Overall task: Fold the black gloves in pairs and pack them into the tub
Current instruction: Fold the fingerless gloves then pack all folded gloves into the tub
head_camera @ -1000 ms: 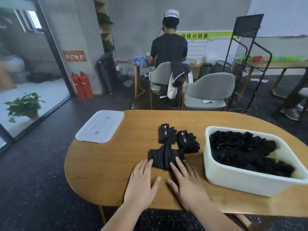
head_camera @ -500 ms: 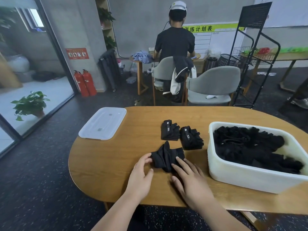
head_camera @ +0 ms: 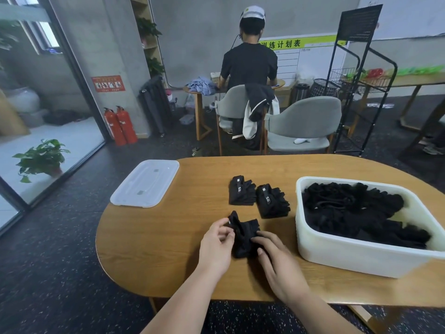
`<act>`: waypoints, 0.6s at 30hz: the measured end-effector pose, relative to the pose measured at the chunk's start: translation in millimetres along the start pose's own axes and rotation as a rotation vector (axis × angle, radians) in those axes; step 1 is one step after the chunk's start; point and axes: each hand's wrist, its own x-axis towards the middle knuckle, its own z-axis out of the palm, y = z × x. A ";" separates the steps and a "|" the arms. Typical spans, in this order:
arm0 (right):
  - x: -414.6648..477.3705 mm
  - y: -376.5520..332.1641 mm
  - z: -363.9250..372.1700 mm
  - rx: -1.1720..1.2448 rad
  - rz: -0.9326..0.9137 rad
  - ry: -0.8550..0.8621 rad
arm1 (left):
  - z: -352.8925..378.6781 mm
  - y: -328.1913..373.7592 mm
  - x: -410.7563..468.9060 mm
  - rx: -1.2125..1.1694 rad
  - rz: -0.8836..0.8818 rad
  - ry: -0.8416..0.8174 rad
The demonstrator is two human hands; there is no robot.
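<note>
A loose pair of black gloves (head_camera: pixel 243 233) lies on the wooden table (head_camera: pixel 168 232) just in front of me. My left hand (head_camera: pixel 218 244) pinches its left edge with curled fingers. My right hand (head_camera: pixel 277 261) lies on its right side with the fingers bent over the fabric. Behind them sit two folded black glove bundles, one at the left (head_camera: pixel 241 194) and one at the right (head_camera: pixel 272 201), each showing a white label. The white tub (head_camera: pixel 361 259) at the right holds a heap of black gloves (head_camera: pixel 356 213).
The tub's translucent white lid (head_camera: pixel 145 183) lies on the table's far left. Beyond the table stand two grey chairs (head_camera: pixel 303 124), a black wire rack (head_camera: pixel 356 78) and a person (head_camera: pixel 249 61) facing away at another table.
Both hands went forward from flat on the table onto the loose gloves. The left hand's fingers curled and took the gloves' left edge; the right hand slid onto the right side. The gloves bunched up.
</note>
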 end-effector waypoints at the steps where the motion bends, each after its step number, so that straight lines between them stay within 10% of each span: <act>1: 0.0 -0.3 -0.7 0.034 0.011 0.010 | 1.4 1.6 0.4 0.030 0.000 -0.007; 18: 2.7 -3.1 -10.3 0.138 0.067 -0.010 | 12.7 20.1 -1.5 0.143 0.028 -0.021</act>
